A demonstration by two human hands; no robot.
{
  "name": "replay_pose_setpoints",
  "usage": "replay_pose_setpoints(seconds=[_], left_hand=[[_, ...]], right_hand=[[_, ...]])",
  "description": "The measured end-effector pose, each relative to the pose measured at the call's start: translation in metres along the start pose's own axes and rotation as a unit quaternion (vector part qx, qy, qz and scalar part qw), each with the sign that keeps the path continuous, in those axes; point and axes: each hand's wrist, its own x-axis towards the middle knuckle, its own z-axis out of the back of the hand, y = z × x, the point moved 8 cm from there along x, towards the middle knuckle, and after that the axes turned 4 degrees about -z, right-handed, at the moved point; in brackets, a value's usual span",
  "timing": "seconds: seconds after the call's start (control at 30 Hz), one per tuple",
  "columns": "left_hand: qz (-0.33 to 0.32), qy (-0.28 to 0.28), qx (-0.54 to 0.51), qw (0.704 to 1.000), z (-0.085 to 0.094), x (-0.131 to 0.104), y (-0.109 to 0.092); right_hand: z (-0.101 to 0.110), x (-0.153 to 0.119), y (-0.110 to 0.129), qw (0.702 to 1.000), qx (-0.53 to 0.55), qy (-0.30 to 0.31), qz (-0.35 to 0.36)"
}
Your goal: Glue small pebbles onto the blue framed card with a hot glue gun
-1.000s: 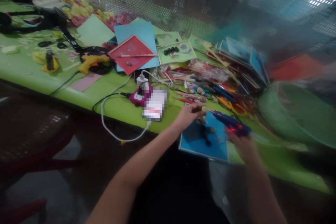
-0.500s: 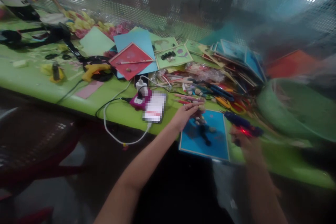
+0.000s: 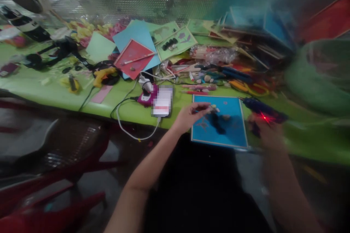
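Note:
A blue framed board (image 3: 232, 133) lies at the table's front edge, with small stones and a dark shape near its middle. My left hand (image 3: 188, 118) reaches over the board's left side, thumb and fingers pinched on a small pale pebble (image 3: 214, 108), which is partly hidden. A greyish stone (image 3: 225, 117) is on the board just right of the fingertips. To the right of the board, my right hand (image 3: 265, 127) is wrapped round a dark blue glue gun (image 3: 264, 109). Its nozzle points left towards the board's top right corner, and a red light glows on it.
A phone (image 3: 162, 102) on a white cable and a purple power socket (image 3: 146, 96) are left of the board. Behind it lie pencils (image 3: 201, 88), yellow-handled scissors (image 3: 257, 89) and framed pictures (image 3: 176, 43). A yellow glue gun (image 3: 104, 75) rests farther left; a green basin (image 3: 317, 76) stands right.
My left hand has gone from the board's top edge to over its stones, fingers still pinched. The right hand keeps the glue gun beside the board. The camera view has shifted.

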Motion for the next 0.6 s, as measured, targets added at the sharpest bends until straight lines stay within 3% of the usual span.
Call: replay_pose_setpoints(seconds=[0.1,0.27,0.4,0.6], left_hand=[[-0.089,0.001,0.176,0.980,-0.002,-0.015,-0.012],[-0.189,0.008,0.383,0.904,-0.011,-0.029,-0.023],[-0.203,0.009,0.445,0.872,-0.017,-0.030,-0.024],[-0.214,0.006,0.472,0.855,-0.024,-0.032,-0.022]], right_hand=[[0.001,0.000,-0.005,1.000,0.015,0.006,0.004],[-0.004,-0.001,-0.004,0.999,0.033,0.037,0.021],[-0.006,-0.001,-0.007,0.998,0.052,0.045,0.013],[-0.006,-0.001,-0.012,0.997,0.031,0.060,0.023]])
